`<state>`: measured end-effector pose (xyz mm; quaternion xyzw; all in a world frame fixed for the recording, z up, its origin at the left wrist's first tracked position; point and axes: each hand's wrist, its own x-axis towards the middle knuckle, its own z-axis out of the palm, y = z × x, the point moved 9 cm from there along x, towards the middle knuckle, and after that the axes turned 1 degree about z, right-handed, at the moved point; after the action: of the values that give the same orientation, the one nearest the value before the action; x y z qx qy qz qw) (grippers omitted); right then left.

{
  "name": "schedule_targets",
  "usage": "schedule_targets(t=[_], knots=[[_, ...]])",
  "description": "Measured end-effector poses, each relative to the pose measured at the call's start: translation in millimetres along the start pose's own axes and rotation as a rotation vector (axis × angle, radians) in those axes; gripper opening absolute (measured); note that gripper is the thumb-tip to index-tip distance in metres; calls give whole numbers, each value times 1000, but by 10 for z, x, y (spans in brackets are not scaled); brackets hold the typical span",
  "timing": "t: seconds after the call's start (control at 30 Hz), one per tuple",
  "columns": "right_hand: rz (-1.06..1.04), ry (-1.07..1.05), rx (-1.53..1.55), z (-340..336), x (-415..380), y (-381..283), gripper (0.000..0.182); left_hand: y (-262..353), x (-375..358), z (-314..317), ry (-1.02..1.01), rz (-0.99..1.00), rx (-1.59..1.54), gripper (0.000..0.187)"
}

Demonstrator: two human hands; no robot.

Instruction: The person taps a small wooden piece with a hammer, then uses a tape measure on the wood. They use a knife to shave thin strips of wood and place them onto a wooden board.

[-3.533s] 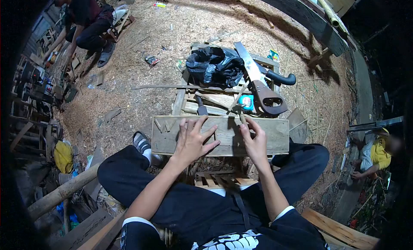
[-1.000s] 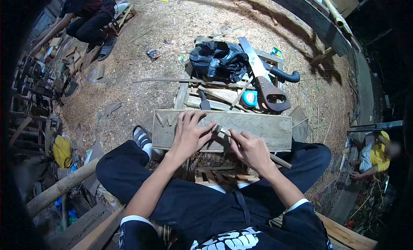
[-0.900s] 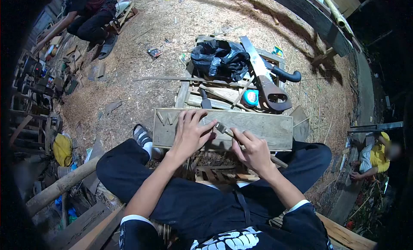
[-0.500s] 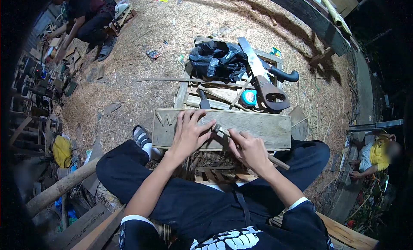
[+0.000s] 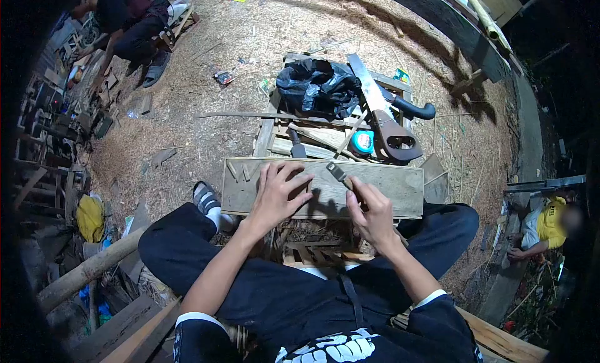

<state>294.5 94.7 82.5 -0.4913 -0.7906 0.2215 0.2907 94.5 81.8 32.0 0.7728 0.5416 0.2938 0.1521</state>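
Observation:
My right hand point(image 5: 372, 206) grips a hammer, its metal head point(image 5: 337, 171) raised above the wooden board point(image 5: 394, 188) across my lap. My left hand point(image 5: 275, 191) rests on the board, with thumb and forefinger curled toward each other around something small and brownish that I cannot make out. Short thin wood sticks point(image 5: 245, 171) lie on the board left of that hand. Just beyond the board's far edge is a dark chisel-like tool point(image 5: 297, 147).
Ahead, a slatted wooden stand point(image 5: 265, 135) carries a black plastic bag point(image 5: 312, 88), a handsaw point(image 5: 375, 103), a blue tape measure point(image 5: 362, 141) and a black-handled tool point(image 5: 415, 108). Someone crouches at upper left point(image 5: 134, 38); another person in yellow point(image 5: 550, 222) is at right. Shavings cover the ground.
My right hand has lifted and moved slightly right, taking the hammer head away from my left fingertips. The left hand stays nearly where it was on the board.

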Motion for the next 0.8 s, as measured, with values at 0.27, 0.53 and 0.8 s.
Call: schedule_targets(t=[0.27,0.53,0.8], knots=[[66,-26,106,50,-76,113,32,-8,-11,-24,78,-47,-201,34],[80,0,153,49,-93,195,32,83,62,-77,50,18,11,35],[138,-56,136,167,-153,308,32,76,7,-116,30,19,34,41]])
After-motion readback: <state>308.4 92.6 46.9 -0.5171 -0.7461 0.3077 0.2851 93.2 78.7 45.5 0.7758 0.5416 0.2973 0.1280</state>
